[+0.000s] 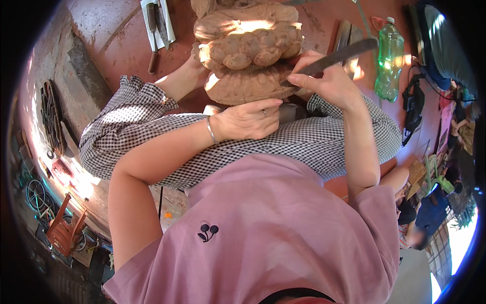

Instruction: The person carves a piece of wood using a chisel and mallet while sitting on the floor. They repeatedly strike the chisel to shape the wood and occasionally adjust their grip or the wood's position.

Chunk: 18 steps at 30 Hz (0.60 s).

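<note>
A brown carved wooden piece (248, 55), with rounded petal-like tiers, stands on the floor between my bent legs. My right hand (326, 83) is closed around a long dark flat tool, like a file (344, 54). One end of this file meets the right side of the carving's lowest tier, and the other sticks out up to the right. Just below that tier, my left hand (248, 120) has its fingers curled together, the index finger lying along the carving's lower edge. Whatever those fingers may hold is hidden.
Two slim tools (158, 25) lie on white paper at the upper left, near a wooden-handled one. A green plastic bottle (390, 61) stands at the right, beside wooden strips (346, 38). Dark sticks (52, 116) lie far left; an orange chair (65, 232) is behind them.
</note>
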{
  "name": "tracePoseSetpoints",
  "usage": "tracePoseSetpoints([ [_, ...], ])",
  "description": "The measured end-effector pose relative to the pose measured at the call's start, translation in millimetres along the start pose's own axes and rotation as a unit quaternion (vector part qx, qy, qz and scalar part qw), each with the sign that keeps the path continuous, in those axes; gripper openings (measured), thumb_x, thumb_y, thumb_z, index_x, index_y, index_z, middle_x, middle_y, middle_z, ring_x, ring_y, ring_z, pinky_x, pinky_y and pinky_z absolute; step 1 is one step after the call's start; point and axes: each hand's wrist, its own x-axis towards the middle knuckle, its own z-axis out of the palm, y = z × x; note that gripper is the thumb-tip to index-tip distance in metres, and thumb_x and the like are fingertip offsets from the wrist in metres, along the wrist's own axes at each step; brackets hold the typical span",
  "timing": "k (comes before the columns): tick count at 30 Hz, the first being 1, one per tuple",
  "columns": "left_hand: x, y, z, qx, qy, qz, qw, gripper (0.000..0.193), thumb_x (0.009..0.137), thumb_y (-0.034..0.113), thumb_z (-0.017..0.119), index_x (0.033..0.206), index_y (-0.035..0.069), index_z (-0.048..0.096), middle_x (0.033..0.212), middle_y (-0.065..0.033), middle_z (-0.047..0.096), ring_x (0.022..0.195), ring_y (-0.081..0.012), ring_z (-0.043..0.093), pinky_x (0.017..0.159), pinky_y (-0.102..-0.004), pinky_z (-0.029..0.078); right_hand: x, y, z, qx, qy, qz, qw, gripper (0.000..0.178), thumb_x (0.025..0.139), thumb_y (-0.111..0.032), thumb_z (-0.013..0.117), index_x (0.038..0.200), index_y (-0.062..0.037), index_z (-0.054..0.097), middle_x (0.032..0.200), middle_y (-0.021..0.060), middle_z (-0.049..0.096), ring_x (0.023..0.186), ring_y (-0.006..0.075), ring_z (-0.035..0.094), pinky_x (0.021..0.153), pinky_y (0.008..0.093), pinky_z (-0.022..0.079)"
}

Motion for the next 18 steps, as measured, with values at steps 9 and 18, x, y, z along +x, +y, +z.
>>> tracePoseSetpoints([
  [9,-1,2,2,0.014,0.003,-0.006,1.0,0.007,0.08,0.016,0.058,0.079,0.013,0.064,0.094,0.002,0.068,0.099,-0.0099,0.063,0.116,-0.0309,0.035,5,-9,-5,0.063,-0.024,0.066,0.996,0.02,0.083,-0.021,0.077,0.084,-0.0029,0.068,0.075,-0.0028,0.058,0.074,0.0077,0.051,0.065,0.0258,0.039],
  [18,-1,2,2,0.018,0.021,-0.004,1.0,0.009,0.079,0.017,0.057,0.08,0.012,0.064,0.095,0.0005,0.068,0.099,-0.0113,0.063,0.116,-0.0314,0.035,9,-5,-10,0.041,-0.039,0.042,0.998,0.027,0.082,-0.028,0.078,0.088,-0.0027,0.07,0.077,0.0008,0.062,0.076,0.0123,0.056,0.071,0.0297,0.046],
])
